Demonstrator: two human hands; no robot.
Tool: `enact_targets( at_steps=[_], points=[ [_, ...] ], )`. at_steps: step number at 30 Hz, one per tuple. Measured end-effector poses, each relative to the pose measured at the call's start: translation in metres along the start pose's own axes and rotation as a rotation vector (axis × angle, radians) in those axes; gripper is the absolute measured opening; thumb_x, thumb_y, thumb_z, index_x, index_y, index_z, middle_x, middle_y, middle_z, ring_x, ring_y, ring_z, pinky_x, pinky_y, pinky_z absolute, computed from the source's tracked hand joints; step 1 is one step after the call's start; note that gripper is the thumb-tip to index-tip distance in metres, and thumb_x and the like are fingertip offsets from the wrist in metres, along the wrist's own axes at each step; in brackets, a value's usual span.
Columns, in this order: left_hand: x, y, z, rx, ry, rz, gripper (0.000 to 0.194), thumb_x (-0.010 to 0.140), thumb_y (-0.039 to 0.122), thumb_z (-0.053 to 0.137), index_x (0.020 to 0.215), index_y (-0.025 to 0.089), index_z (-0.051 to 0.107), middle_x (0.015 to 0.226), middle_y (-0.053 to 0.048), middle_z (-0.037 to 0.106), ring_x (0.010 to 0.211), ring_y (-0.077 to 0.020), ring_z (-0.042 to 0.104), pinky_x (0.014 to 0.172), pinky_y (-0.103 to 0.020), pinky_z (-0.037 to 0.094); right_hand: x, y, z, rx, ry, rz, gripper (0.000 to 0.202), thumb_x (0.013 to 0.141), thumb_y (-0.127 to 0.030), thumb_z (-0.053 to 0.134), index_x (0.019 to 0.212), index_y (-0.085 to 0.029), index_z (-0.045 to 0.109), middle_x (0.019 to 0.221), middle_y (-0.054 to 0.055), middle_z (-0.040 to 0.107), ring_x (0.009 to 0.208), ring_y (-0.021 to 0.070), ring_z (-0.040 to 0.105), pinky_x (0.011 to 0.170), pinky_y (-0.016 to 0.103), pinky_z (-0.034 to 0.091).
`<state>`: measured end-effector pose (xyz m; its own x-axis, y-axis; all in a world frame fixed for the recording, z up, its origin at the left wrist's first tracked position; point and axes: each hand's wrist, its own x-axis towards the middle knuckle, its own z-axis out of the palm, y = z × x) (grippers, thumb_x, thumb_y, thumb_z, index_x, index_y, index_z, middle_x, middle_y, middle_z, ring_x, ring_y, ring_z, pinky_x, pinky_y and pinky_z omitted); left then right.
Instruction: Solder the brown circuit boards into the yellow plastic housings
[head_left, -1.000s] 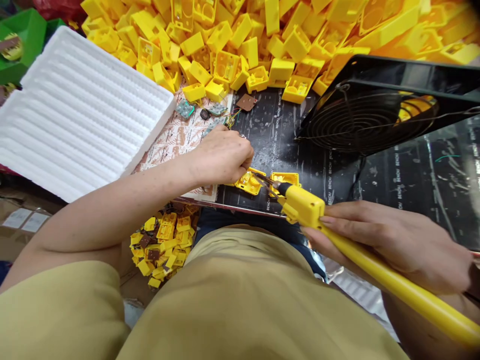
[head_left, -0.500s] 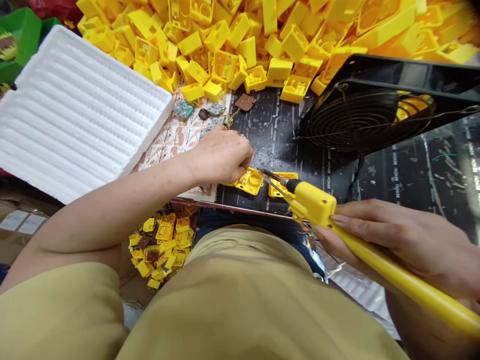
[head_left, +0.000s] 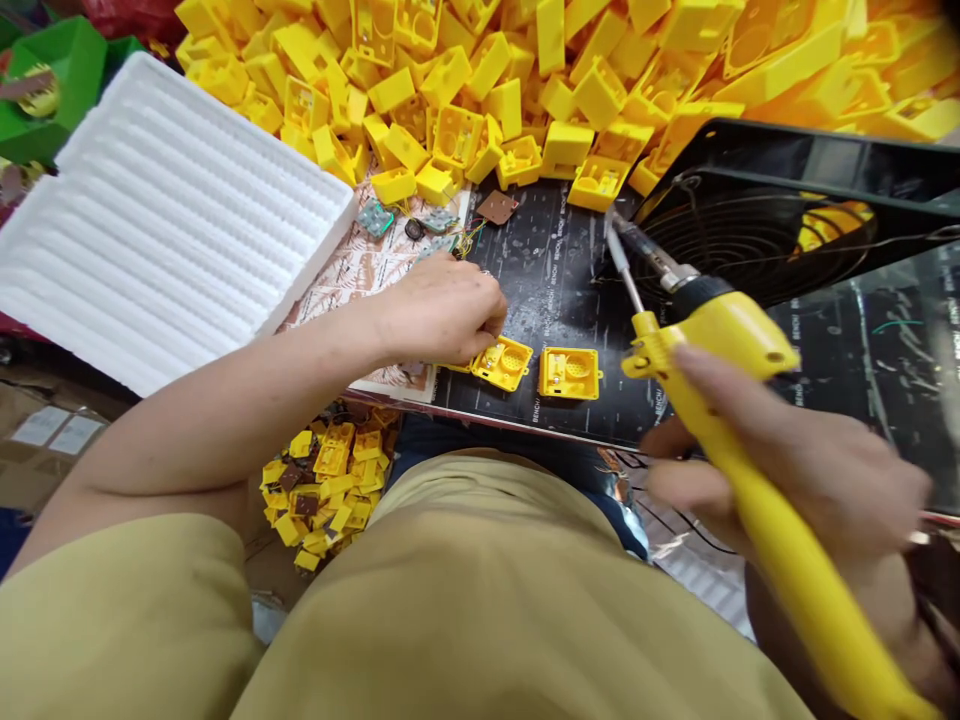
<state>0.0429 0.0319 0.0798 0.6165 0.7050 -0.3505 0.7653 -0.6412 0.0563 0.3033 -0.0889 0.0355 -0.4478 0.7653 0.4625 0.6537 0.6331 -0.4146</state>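
My right hand (head_left: 795, 450) is wrapped round the yellow handle of a soldering gun (head_left: 739, 335), slightly blurred. Its dark tip and thin metal feed tube point up and left, over the bench beside the fan. My left hand (head_left: 450, 305) is closed, knuckles up, with the fingertips pressed at the left side of an open yellow plastic case (head_left: 504, 363); the fingertips are mostly hidden. Small metal pieces and a round speaker grille show inside that case. To its right, apart from both hands, lies a second open yellow case (head_left: 570, 373).
A heap of yellow cases (head_left: 450, 80) covers the back. A black fan (head_left: 750, 230) stands at right, a white foam tray (head_left: 187, 220) at left. Circuit boards with wires (head_left: 439, 220) and a brown board (head_left: 497, 207) lie beyond my left hand. More yellow parts (head_left: 330, 490) sit below the bench edge.
The soldering gun in my right hand has moved up and right, away from the two cases, uncovering the right-hand one. My left hand has stayed by the left case.
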Motion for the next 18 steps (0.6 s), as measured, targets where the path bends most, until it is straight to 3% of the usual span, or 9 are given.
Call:
enact_targets(
  at_steps=[3, 6, 7, 9, 11, 13, 15, 18],
  points=[
    [-0.019, -0.012, 0.006, -0.154, 0.118, 0.008, 0.029, 0.093, 0.024, 0.049, 0.101, 0.019, 0.076, 0.107, -0.007, 0.076, 0.097, -0.0209, 0.068, 0.091, -0.033, 0.048, 0.011, 0.004, 0.009, -0.049, -0.012, -0.155, 0.031, 0.093, -0.018, 0.066, 0.124, -0.022, 0.062, 0.072, -0.002, 0.067, 0.059, 0.0107, 0.062, 0.062, 0.022, 0.051],
    [-0.037, -0.016, 0.039, -0.303, 0.324, 0.126, 0.046, 0.097, 0.039, 0.048, 0.127, 0.009, 0.067, 0.132, -0.019, 0.065, 0.116, -0.0262, 0.065, 0.101, -0.038, 0.05, 0.015, 0.017, 0.02, -0.07, -0.007, -0.268, 0.022, 0.093, -0.018, 0.065, 0.115, -0.02, 0.062, 0.091, 0.003, 0.074, 0.08, 0.0165, 0.071, 0.073, 0.027, 0.057],
    [-0.041, -0.016, 0.053, -0.278, 0.342, 0.163, 0.052, 0.096, 0.044, 0.051, 0.133, 0.009, 0.063, 0.141, -0.022, 0.059, 0.125, -0.0298, 0.061, 0.104, -0.043, 0.049, 0.015, 0.021, 0.024, -0.069, -0.012, -0.264, 0.025, 0.093, -0.021, 0.067, 0.117, -0.021, 0.061, 0.096, 0.004, 0.074, 0.088, 0.0196, 0.072, 0.078, 0.03, 0.059],
    [-0.051, -0.014, 0.078, -0.211, 0.373, 0.179, 0.046, 0.098, 0.041, 0.047, 0.132, 0.018, 0.066, 0.144, -0.018, 0.058, 0.127, -0.0318, 0.06, 0.104, -0.05, 0.049, 0.018, 0.028, 0.032, -0.072, -0.018, -0.248, 0.028, 0.092, -0.028, 0.068, 0.118, -0.024, 0.059, 0.1, 0.005, 0.074, 0.096, 0.024, 0.071, 0.082, 0.037, 0.06],
    [-0.069, -0.016, 0.09, -0.217, 0.377, 0.148, 0.04, 0.099, 0.037, 0.045, 0.126, 0.024, 0.07, 0.142, -0.012, 0.062, 0.125, -0.0304, 0.061, 0.105, -0.049, 0.049, 0.021, 0.031, 0.042, -0.075, -0.031, -0.236, 0.024, 0.093, -0.028, 0.066, 0.116, -0.024, 0.058, 0.095, 0.005, 0.073, 0.094, 0.0247, 0.071, 0.079, 0.038, 0.06],
    [-0.098, -0.022, 0.088, -0.302, 0.332, 0.116, 0.037, 0.097, 0.037, 0.047, 0.123, 0.026, 0.072, 0.138, -0.008, 0.065, 0.119, -0.029, 0.064, 0.103, -0.044, 0.051, 0.023, 0.032, 0.05, -0.09, -0.019, -0.233, 0.019, 0.094, -0.024, 0.065, 0.112, -0.023, 0.058, 0.089, 0.004, 0.071, 0.084, 0.0217, 0.071, 0.074, 0.034, 0.058],
    [-0.135, -0.032, 0.078, -0.384, 0.224, 0.097, 0.036, 0.096, 0.036, 0.05, 0.124, 0.03, 0.071, 0.133, -0.008, 0.068, 0.105, -0.0259, 0.07, 0.091, -0.038, 0.056, 0.024, 0.03, 0.056, -0.108, 0.01, -0.225, 0.021, 0.092, -0.023, 0.067, 0.111, -0.021, 0.058, 0.086, 0.004, 0.07, 0.075, 0.0192, 0.069, 0.069, 0.031, 0.056],
    [-0.176, -0.046, 0.063, -0.311, 0.245, 0.014, 0.043, 0.083, 0.049, 0.067, 0.121, 0.03, 0.072, 0.122, -0.013, 0.072, 0.106, -0.0306, 0.068, 0.091, -0.041, 0.054, 0.023, 0.028, 0.061, -0.107, 0.035, -0.218, 0.028, 0.09, -0.024, 0.071, 0.114, -0.019, 0.057, 0.088, 0.005, 0.071, 0.076, 0.0198, 0.07, 0.067, 0.031, 0.055]
  ],
)
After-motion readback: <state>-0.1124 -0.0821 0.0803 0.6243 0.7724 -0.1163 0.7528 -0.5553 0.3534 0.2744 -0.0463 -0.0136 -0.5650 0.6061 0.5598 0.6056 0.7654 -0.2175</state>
